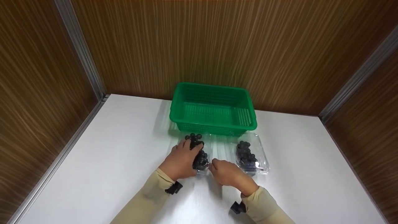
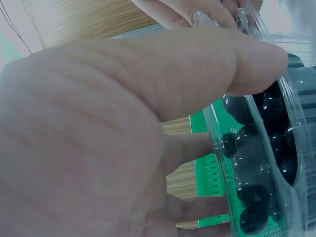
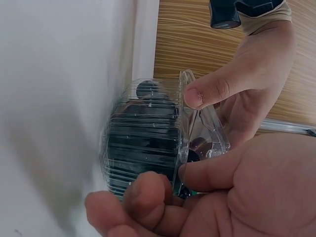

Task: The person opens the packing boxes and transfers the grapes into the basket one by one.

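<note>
A clear plastic clamshell box (image 1: pixel 208 141) holding dark grapes (image 1: pixel 200 160) stands in front of the green basket. My left hand (image 1: pixel 180 160) grips the box from the left, its thumb over the rim (image 3: pixel 193 96) and its fingers spread along the far side. At the front right corner, my right hand (image 1: pixel 228 172) pinches the edge, thumb at the rim and other fingers curled by the ribbed wall (image 3: pixel 143 143). The lid looks slightly parted from the base in the right wrist view. To the right, another clear clamshell box (image 1: pixel 261 149) contains more dark grapes (image 1: pixel 245 154).
The green plastic basket (image 1: pixel 214 126) sits at the back of the white table (image 1: pixel 130 140), close to the wood-grain wall (image 1: pixel 205 43). Similar panels with metal corner strips close off the left and right sides.
</note>
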Tool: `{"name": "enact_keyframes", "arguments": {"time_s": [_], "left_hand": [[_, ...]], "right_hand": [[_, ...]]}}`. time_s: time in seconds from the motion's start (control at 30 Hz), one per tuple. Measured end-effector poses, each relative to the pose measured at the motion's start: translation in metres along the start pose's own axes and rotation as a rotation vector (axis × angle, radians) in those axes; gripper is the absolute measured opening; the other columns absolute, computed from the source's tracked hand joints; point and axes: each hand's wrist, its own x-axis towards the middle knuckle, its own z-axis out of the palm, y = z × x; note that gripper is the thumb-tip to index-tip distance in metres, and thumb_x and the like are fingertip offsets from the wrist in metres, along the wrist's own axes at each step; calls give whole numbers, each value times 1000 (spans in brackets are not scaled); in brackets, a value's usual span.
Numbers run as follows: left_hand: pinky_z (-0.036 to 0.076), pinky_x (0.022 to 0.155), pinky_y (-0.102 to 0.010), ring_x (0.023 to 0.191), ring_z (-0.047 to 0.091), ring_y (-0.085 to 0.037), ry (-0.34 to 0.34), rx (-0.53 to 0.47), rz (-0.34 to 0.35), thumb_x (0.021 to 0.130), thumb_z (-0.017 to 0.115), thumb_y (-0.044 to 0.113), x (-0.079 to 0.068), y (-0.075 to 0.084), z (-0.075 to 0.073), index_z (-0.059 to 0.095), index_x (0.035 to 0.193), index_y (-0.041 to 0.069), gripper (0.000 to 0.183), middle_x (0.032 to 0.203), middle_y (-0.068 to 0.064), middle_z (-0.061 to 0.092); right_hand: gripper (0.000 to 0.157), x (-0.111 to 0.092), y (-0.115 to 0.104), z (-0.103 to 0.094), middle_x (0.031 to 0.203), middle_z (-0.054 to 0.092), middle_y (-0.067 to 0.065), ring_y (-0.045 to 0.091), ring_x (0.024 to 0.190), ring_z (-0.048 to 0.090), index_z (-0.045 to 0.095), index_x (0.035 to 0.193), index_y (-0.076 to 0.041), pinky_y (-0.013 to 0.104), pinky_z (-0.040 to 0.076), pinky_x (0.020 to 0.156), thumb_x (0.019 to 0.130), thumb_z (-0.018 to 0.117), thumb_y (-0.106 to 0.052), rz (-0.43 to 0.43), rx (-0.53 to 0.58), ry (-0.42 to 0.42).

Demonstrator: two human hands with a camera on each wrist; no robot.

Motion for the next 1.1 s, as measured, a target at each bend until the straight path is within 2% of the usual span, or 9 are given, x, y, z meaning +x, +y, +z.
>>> {"name": "enact_keyframes", "arguments": {"time_s": [0.17,0.33,0.47,0.67,0.9,1.1], "left_hand": [[38,111,-66,144,34,-54,-19,-10,-1,75,90,28,2,1,1,45,153,3,94,156,-33,36],[41,109,-65,140,41,-53,3,35,4,74,92,33,4,1,3,39,158,7,103,151,-29,44],[41,109,-65,139,42,-53,-2,63,0,74,92,34,5,2,6,44,155,8,98,150,-28,46],[38,111,-67,140,40,-56,-33,49,-9,75,90,35,6,3,5,47,153,7,94,153,-30,43],[40,108,-68,139,42,-55,-11,62,8,75,90,36,4,3,5,49,152,6,91,151,-30,45],[38,111,-66,140,42,-54,0,65,6,75,90,42,5,4,8,49,151,6,93,151,-30,45]], "right_hand": [[28,0,-1,-1,89,66,19,47,95,67,57,94,-6,62,51,82,110,41,-22,0,-11,6],[28,0,-2,-1,88,66,18,46,93,67,55,92,-7,62,51,81,110,41,-23,4,-19,12],[27,0,-2,-1,86,65,18,45,91,67,54,91,-7,61,51,79,110,41,-22,6,-27,15],[29,-1,-2,0,87,66,20,46,90,68,55,90,-7,63,51,77,110,41,-22,-7,-36,25],[31,-2,-1,2,92,68,22,48,94,68,57,93,-6,64,51,80,110,40,-24,-5,-40,24],[31,-2,-2,0,86,65,17,44,88,68,56,90,-7,62,50,77,110,40,-24,-3,-31,16]]}}
